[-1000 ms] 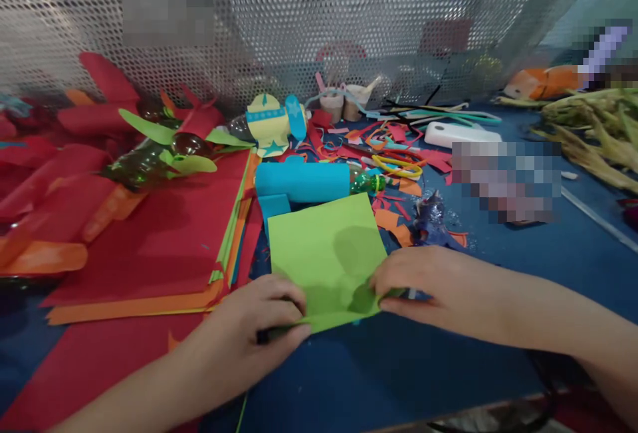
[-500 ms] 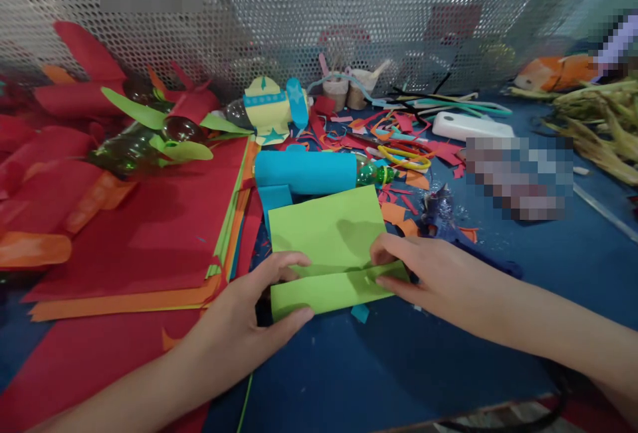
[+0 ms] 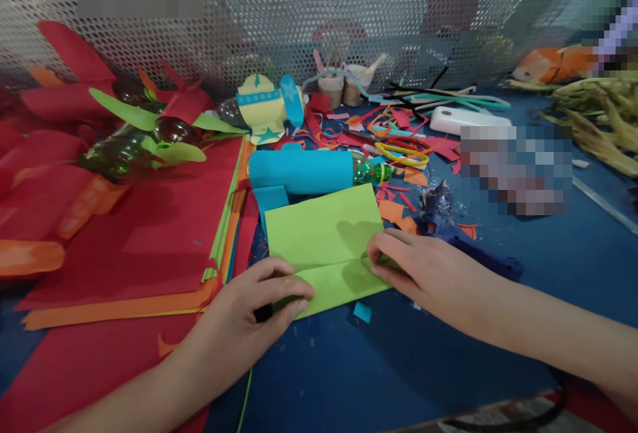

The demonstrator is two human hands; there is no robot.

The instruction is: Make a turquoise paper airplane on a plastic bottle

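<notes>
A light green sheet of paper [image 3: 323,227] lies in front of me on the blue table, its near part creased and folded along a line across it. My left hand [image 3: 269,297] pinches the paper's near left corner between thumb and fingers. At the right edge, my right hand [image 3: 413,263] grips the sheet near the crease, fingers curled. Just beyond the paper rests a bottle wrapped in blue paper [image 3: 302,172], its green neck pointing right. A dark blue glue gun [image 3: 451,227] lies beside my right hand.
Stacked red sheets [image 3: 164,227] with orange and green ones below lie left. Bottle planes in red paper [image 3: 44,174] crowd the far left. Paper scraps, yellow-handled scissors [image 3: 403,153], a white device [image 3: 468,121] and dry husks [image 3: 598,127] spread behind. A perforated metal screen [image 3: 299,14] closes the back.
My left fingers have closed in on the paper's near left corner. The folded near strip now lies flatter and my right fingers have drawn together at the edge. The view has shifted slightly.
</notes>
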